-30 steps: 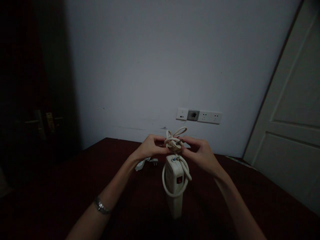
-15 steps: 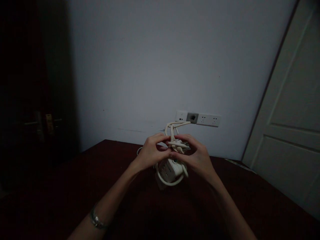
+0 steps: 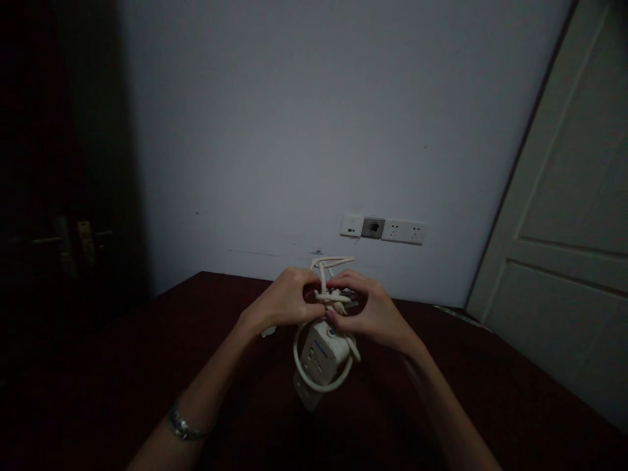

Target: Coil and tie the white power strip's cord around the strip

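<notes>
A cream power strip (image 3: pixel 318 360) hangs tilted above a dark red table (image 3: pixel 122 366), its cord (image 3: pixel 330 296) bundled in loops at its top end. My left hand (image 3: pixel 282 302) and my right hand (image 3: pixel 373 311) both pinch that knotted cord bundle from either side, fingers closed on it. One loop of cord droops around the strip's body, and short loops stick up above my fingers. A metal bracelet (image 3: pixel 182 425) sits on my left wrist.
A row of wall sockets (image 3: pixel 383 229) is on the pale wall behind. A white door (image 3: pixel 564 229) stands at the right, a dark door with a handle (image 3: pixel 63 245) at the left. Something pale (image 3: pixel 267 332) lies on the table behind my left hand.
The power strip swung from hanging upright to tilted, socket face toward me. My hands came closer together and slightly lower while working the cord bundle.
</notes>
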Available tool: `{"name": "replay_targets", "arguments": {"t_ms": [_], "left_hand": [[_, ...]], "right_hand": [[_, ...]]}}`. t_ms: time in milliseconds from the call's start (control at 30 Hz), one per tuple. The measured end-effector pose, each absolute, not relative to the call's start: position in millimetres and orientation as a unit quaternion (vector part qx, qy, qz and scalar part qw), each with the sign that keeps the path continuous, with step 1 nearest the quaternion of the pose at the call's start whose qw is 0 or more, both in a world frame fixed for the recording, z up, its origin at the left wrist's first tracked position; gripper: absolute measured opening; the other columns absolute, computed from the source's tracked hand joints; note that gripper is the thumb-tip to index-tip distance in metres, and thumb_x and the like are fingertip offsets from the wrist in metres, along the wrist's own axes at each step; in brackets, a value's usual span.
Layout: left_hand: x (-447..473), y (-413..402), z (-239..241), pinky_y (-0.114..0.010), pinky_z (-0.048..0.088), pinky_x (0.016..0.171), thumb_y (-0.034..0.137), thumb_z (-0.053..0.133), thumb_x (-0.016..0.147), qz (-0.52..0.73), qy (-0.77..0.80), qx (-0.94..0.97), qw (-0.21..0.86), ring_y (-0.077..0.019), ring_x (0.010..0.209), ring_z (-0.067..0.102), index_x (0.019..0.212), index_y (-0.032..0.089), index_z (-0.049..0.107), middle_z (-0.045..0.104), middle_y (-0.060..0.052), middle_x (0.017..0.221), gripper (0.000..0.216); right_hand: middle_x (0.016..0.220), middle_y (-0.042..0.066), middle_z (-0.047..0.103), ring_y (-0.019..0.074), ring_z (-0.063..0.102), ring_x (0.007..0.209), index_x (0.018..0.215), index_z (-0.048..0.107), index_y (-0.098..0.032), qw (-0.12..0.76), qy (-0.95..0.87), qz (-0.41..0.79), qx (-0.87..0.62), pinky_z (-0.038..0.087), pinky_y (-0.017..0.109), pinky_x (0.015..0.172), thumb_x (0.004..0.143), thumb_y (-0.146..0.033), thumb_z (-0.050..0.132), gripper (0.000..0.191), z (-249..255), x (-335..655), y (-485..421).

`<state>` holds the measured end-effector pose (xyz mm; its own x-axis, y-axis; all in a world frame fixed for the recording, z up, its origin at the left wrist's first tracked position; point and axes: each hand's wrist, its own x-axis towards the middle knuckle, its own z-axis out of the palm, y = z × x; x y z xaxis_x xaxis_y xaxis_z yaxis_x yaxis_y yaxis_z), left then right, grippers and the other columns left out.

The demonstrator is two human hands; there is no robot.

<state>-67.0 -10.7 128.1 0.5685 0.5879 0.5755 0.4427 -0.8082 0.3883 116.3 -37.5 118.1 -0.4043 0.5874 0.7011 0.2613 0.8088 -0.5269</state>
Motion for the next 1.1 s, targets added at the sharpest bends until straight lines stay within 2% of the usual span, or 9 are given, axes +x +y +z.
{"name": "replay_targets", "arguments": {"t_ms": [233,400,667,967,1100], "left_hand": [[-64.5,-0.3,122.1,-0.022,0.023,0.049,0.025,0.056,0.063,0.366,0.284,0.880,0.107,-0.0080,0.051,0.033,0.056,0.013,0.055,0.039,0.005,0.051,0.014],[-64.4,4.4,120.4,-0.022,0.020,0.047,0.029,0.051,0.063,0.393,0.266,0.865,0.164,-0.0076,0.049,0.029,0.049,0.014,0.048,0.033,0.005,0.048,0.021],[-68.2,14.9,115.3,-0.022,0.021,0.047,0.027,0.050,0.058,0.399,0.258,0.850,0.227,-0.0079,0.049,0.031,0.047,0.014,0.050,0.035,0.005,0.046,0.017],[-71.4,21.0,112.6,-0.021,0.024,0.045,0.024,0.053,0.052,0.377,0.249,0.816,0.361,-0.0082,0.048,0.036,0.048,0.012,0.055,0.043,0.004,0.046,0.013],[-71.3,21.3,114.5,-0.020,0.028,0.046,0.023,0.058,0.054,0.393,0.247,0.806,0.366,-0.0076,0.048,0.038,0.052,0.012,0.060,0.044,0.004,0.048,0.012]], "right_hand": [[0.087,0.003,0.060,0.0145,0.055,0.075,0.087,0.061,-0.017,0.472,-0.817,0.181,-0.277,0.044,0.026,0.065,0.058,-0.012,0.067,0.030,115.7,113.9,-35.7],[0.084,0.002,0.062,0.0143,0.056,0.075,0.084,0.062,-0.017,0.479,-0.806,0.213,-0.274,0.043,0.025,0.065,0.057,-0.012,0.065,0.027,114.8,110.8,-33.1],[0.084,0.002,0.060,0.0133,0.054,0.074,0.082,0.062,-0.017,0.476,-0.797,0.265,-0.261,0.043,0.024,0.062,0.058,-0.016,0.069,0.025,112.1,109.7,-26.6],[0.080,0.001,0.058,0.0121,0.053,0.070,0.079,0.062,-0.017,0.475,-0.789,0.296,-0.256,0.043,0.023,0.060,0.059,-0.018,0.070,0.022,106.3,109.0,-22.7],[0.077,0.001,0.062,0.0128,0.055,0.069,0.081,0.065,-0.017,0.494,-0.756,0.345,-0.257,0.045,0.025,0.062,0.059,-0.022,0.070,0.023,105.6,108.6,-17.9]]}}
